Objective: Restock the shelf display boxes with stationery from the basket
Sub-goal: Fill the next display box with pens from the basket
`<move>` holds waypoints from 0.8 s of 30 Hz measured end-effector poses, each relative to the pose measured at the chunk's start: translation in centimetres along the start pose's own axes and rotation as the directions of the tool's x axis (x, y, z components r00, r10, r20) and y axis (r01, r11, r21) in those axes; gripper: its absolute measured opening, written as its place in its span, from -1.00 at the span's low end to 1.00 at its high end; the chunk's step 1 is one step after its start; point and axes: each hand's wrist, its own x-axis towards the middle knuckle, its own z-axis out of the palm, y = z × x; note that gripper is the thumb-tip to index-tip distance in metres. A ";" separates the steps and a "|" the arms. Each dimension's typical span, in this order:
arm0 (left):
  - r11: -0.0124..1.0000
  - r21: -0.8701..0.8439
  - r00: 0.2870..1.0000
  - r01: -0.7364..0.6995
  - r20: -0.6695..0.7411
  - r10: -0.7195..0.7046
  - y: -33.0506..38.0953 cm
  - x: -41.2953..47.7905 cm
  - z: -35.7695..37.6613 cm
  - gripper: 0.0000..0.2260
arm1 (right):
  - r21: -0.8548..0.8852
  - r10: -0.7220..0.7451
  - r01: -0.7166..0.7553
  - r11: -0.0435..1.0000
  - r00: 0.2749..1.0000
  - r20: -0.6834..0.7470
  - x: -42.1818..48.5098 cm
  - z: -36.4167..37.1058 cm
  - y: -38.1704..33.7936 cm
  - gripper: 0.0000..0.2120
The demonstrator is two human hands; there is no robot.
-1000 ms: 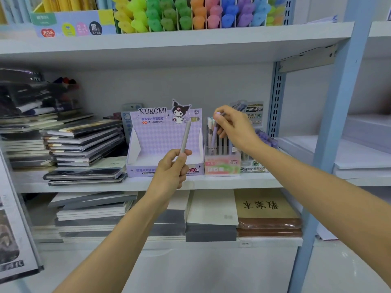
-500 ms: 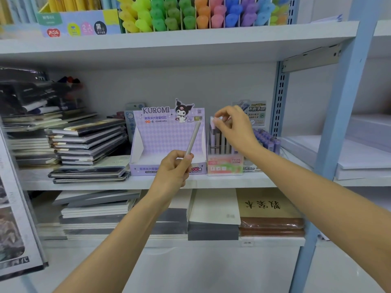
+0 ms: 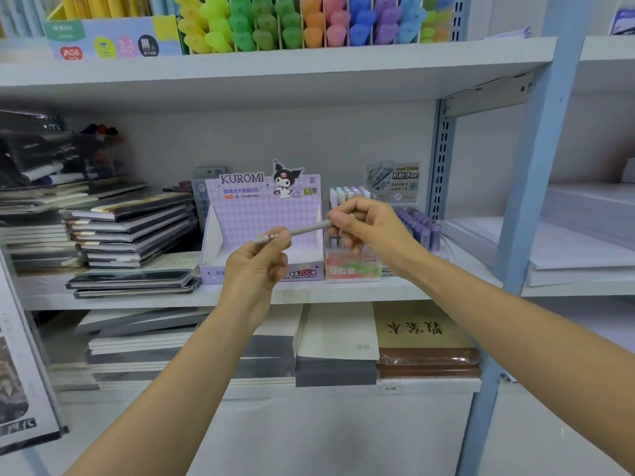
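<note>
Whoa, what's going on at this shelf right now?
A person is holding a slim grey pen-like stick with both hands. The left hand grips its lower end and the right hand pinches its upper end. The stick is tilted, just in front of the purple Kuromi cardboard display box, whose tray looks empty. Next to it on the right, a small pastel pen box stands well stocked. No basket is in view.

Held: a slim grey pen (image 3: 305,230) slants, right end higher, before the lilac cardboard Kuromi display box (image 3: 261,214).
Left: the left hand (image 3: 256,266) grips its lower end.
Right: the right hand (image 3: 371,228) pinches its upper end.
Beside: a pink cardboard box of pastel-capped tubes (image 3: 354,266) stands just right of the lilac box on the pale grey shelf board (image 3: 343,292).
</note>
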 end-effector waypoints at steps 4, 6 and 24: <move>0.988 -0.143 0.999 -0.053 0.002 0.053 -0.2 0.1 0.7 -0.87 | -0.007 0.036 -0.036 0.999 0.997 0.066 -1.0 0.6 0.4 -0.94; 0.992 -0.096 0.996 -0.081 0.015 0.083 -0.3 0.1 0.9 -0.91 | -0.096 0.057 -0.046 0.994 0.992 0.115 -1.2 0.7 0.4 -0.93; 0.213 0.816 0.838 -0.537 0.489 0.241 -3.1 -0.2 1.3 -0.54 | -0.125 -0.231 0.197 0.972 0.888 -0.397 0.9 -0.2 -3.5 -0.84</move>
